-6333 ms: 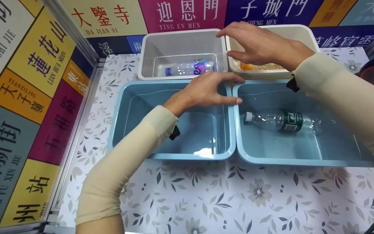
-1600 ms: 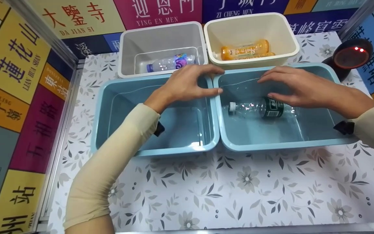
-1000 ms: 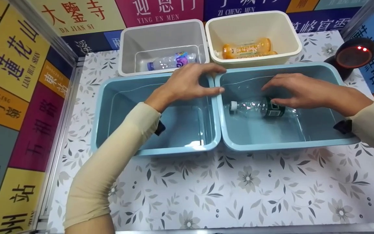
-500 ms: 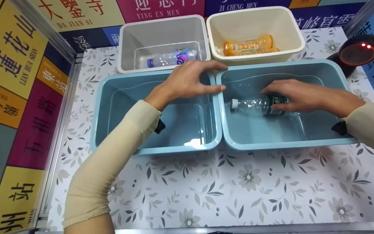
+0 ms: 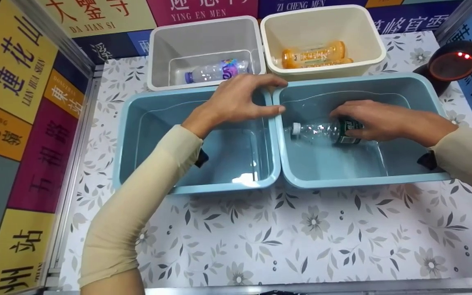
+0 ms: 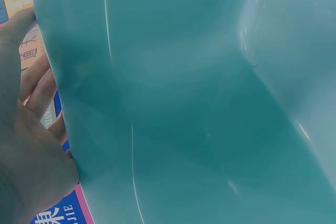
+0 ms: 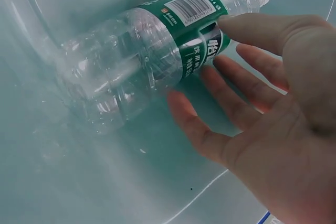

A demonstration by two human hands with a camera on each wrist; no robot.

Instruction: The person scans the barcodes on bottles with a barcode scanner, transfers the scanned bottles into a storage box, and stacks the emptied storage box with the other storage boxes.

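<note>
In the right blue bin (image 5: 383, 180) a clear plastic bottle (image 5: 316, 132) with a green label and white cap lies on its side. My right hand (image 5: 379, 121) reaches down over its label. In the right wrist view the thumb overlaps the label (image 7: 191, 9), and loosely bent fingers (image 7: 231, 90) come to its lower side, palm facing the camera. My left hand (image 5: 236, 100) is spread above the left blue bin (image 5: 219, 188), with thumb and fingertips at the two adjoining rims. Nothing is held in it.
Behind stand a grey bin (image 5: 203, 37) with a purple-capped clear bottle (image 5: 213, 72) and a cream bin (image 5: 322, 20) with orange bottles (image 5: 314, 55). A dark scanner-like device (image 5: 453, 61) with red lights stands at the right. Printed panels (image 5: 35, 123) wall the left and back.
My right hand has moved from above the cream bin down into the right blue bin, its fingers lowering to the bottle's label. The left hand stays at the adjoining rims; the view has shifted.
</note>
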